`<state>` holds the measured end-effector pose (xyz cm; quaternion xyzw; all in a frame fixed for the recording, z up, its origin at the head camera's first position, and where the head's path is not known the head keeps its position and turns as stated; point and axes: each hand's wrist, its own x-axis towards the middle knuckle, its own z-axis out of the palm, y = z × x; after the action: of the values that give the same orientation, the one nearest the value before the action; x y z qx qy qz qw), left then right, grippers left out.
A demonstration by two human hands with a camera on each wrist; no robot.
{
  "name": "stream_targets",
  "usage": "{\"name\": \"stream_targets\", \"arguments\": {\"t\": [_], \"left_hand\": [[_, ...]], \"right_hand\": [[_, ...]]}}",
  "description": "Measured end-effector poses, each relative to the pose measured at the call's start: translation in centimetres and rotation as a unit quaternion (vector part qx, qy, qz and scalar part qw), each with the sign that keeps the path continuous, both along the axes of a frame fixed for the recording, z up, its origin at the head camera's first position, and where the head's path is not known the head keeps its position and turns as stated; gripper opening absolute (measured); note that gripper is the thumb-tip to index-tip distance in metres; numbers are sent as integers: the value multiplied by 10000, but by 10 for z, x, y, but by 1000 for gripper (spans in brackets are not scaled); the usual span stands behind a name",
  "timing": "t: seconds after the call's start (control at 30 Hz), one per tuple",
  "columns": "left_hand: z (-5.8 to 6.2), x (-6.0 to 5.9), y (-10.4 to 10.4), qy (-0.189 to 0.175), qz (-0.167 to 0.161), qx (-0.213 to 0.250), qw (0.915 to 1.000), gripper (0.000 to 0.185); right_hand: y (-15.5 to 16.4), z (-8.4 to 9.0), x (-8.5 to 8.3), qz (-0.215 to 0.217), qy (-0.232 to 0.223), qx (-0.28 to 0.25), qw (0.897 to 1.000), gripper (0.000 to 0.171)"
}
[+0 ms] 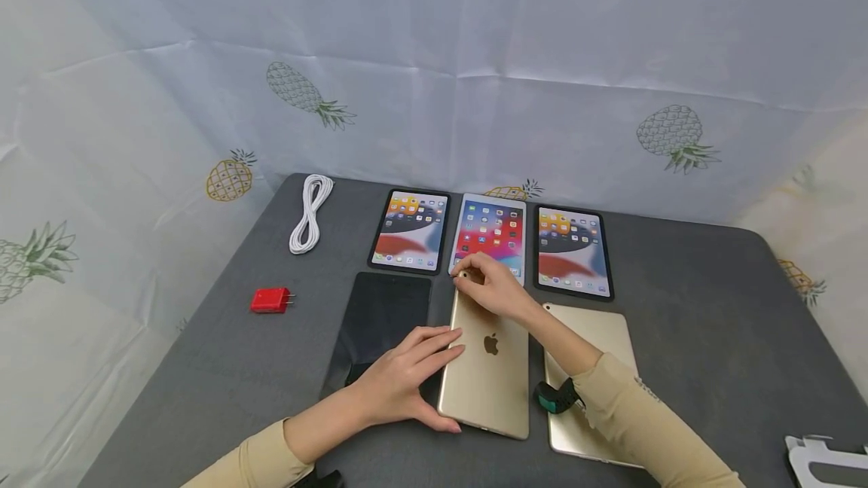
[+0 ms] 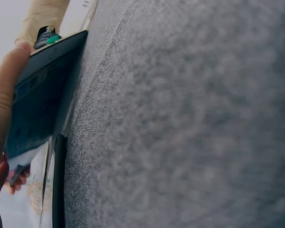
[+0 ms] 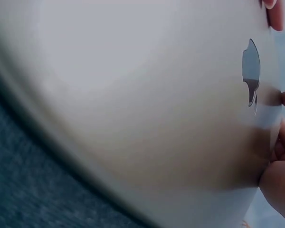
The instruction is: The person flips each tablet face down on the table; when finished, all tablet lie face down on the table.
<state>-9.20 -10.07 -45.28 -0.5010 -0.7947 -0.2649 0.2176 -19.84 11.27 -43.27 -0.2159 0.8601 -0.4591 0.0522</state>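
In the head view, a gold tablet (image 1: 484, 390) lies back up, tilted, with its dark screen side (image 2: 47, 90) visible in the left wrist view. My left hand (image 1: 407, 375) holds its left edge, fingertips over the side and thumb at the near corner. At the far left corner, by the camera lens, my right hand (image 1: 495, 286) pinches the tablet between thumb and fingers. The tablet's gold back fills most of the right wrist view. A dark-screened tablet (image 1: 386, 311) lies beneath and beside my left forearm. Another gold tablet (image 1: 597, 330) sits under my right forearm.
At the back stand in a row a black-framed tablet (image 1: 410, 232), a white-framed tablet (image 1: 491, 228) and another black-framed tablet (image 1: 573, 251). A white coiled cable (image 1: 310, 213) and a red charger plug (image 1: 271, 300) are at left. A white stand (image 1: 823, 462) is at the right front.
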Motion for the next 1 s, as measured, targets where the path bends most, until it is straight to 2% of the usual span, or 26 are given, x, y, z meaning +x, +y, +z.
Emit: {"name": "stream_targets", "arguments": {"t": [0.33,0.63,1.0], "left_hand": [[-4,5,-1,-398,302,-980,9939,102],[-6,10,-2,-741,336,-1856,9793,108],[-6,12,-3,-1201,201,-2183,9683,106]], "right_hand": [[4,-9,-2,191,-130,351,9991,20],[3,-10,1,503,72,713,9962,26],[7,-14,1,516,181,709,9960,26]]}}
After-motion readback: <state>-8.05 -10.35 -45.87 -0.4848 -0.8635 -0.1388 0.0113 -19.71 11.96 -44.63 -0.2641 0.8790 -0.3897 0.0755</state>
